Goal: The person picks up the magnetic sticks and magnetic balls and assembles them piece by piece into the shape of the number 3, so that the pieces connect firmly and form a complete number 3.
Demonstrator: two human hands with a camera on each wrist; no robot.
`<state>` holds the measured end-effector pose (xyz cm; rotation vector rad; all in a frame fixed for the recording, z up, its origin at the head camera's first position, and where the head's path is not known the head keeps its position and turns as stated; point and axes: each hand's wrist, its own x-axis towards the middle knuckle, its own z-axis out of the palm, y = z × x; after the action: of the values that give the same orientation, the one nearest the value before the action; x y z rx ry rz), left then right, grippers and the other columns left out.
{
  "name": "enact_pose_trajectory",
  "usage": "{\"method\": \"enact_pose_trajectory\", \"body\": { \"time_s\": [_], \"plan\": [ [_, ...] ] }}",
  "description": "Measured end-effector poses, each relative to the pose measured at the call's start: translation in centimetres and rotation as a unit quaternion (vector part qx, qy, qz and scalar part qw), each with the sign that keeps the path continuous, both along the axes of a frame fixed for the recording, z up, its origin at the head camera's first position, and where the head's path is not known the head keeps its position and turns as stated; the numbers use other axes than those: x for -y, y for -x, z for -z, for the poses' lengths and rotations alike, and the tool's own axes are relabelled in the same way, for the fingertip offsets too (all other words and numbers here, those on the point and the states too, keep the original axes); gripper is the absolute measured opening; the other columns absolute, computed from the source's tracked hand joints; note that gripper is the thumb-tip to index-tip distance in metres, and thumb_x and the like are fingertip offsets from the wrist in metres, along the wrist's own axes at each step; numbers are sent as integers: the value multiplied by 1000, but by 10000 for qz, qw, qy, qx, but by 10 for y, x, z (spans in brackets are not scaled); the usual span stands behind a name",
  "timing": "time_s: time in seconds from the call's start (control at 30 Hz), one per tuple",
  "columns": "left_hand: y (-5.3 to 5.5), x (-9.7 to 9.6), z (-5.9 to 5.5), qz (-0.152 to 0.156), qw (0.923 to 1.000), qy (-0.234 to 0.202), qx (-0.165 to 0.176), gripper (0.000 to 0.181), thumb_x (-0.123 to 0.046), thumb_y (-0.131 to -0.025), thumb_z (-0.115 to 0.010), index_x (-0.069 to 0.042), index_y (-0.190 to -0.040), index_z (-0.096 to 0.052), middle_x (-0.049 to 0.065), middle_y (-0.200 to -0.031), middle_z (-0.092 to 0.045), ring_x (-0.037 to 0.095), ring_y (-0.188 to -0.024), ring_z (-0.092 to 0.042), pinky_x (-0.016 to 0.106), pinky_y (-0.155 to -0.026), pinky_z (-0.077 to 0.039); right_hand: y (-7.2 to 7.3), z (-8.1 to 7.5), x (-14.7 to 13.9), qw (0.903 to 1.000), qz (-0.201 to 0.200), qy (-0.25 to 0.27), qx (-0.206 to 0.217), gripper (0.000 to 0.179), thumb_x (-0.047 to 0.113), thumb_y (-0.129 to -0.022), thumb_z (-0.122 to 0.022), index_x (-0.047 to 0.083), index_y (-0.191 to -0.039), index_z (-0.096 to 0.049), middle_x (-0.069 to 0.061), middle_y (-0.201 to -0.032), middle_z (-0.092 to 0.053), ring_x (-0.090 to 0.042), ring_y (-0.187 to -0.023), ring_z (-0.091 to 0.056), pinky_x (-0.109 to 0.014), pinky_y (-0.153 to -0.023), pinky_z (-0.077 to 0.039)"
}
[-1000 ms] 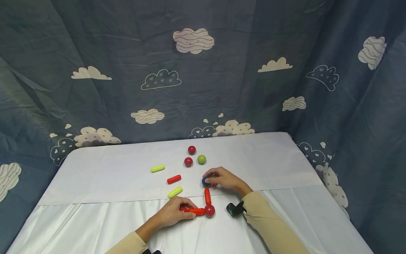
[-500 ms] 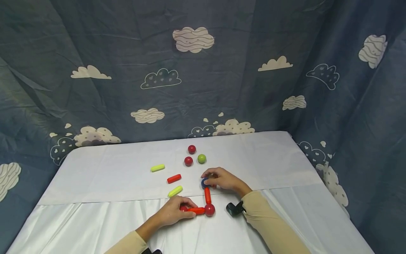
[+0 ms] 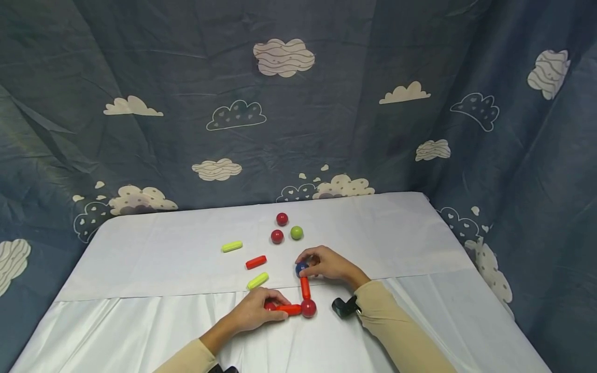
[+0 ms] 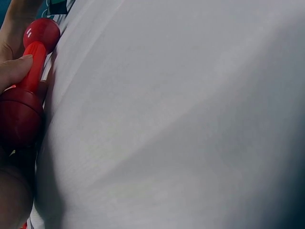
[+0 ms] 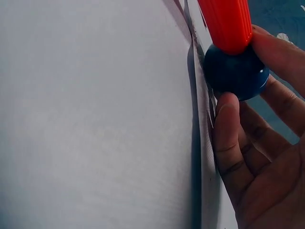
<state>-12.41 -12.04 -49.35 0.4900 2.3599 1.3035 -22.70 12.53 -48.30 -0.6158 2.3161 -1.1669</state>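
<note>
My left hand (image 3: 255, 311) grips a short red rod (image 3: 290, 310) that joins two dark red balls, one of them partly under the fingers. The other red ball (image 3: 308, 309) forms a corner, and a second red rod (image 3: 305, 288) runs from it away from me. At that rod's far end is a blue ball (image 3: 301, 269), which my right hand (image 3: 328, 262) holds between thumb and fingers. In the right wrist view the blue ball (image 5: 236, 74) touches the end of the red rod (image 5: 228, 21). The left wrist view shows the thumb on the red rod (image 4: 33, 71).
Left of the joined pieces lie a loose red rod (image 3: 256, 262) and two yellow-green rods, the nearer (image 3: 257, 281) close to my left hand. Farther back sit two red balls (image 3: 277, 237) and a green ball (image 3: 296, 232). White cloth (image 3: 396, 233) covers the table; a dark cloud-patterned curtain hangs behind.
The blue ball has come slightly toward me, against the far end of the upright red rod, and the right-hand fingers have shifted on it. My left hand stays in place.
</note>
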Motion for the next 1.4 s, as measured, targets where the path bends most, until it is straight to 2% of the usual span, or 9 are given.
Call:
{"method": "enact_pose_trajectory", "body": {
  "time_s": [0.63, 1.17, 1.4],
  "plan": [
    [-2, 0, -1, -13, 10000, -62, 0, 21, -15, -90, -83, -7, -109, -80, 4, -99, -72, 6, -88, -50, 22, -78, -39, 0, 1, 0, 10000, -34, 28, 81, 34, 12, -94, -79, -1, -125, -73, -9, -101, -72, -12, -76, -57, -23, -71, -51],
    [-2, -1, -1, -15, 9999, 13, -116, 21, -16, -90, -83, -7, -108, -80, 4, -102, -73, 7, -91, -51, 24, -81, -40, 2, 1, 1, 9999, 30, 2, 113, 34, 12, -93, -80, 0, -124, -74, -11, -106, -72, -13, -77, -57, -24, -73, -52],
    [-1, 0, -1, -28, 10000, 16, -68, 20, -16, -90, -83, -7, -108, -80, 4, -102, -73, 7, -91, -52, 23, -82, -40, 2, 0, 1, 9999, 53, -22, 111, 34, 12, -93, -80, 1, -124, -74, -11, -107, -72, -13, -78, -57, -24, -73, -52]
  ]
}}
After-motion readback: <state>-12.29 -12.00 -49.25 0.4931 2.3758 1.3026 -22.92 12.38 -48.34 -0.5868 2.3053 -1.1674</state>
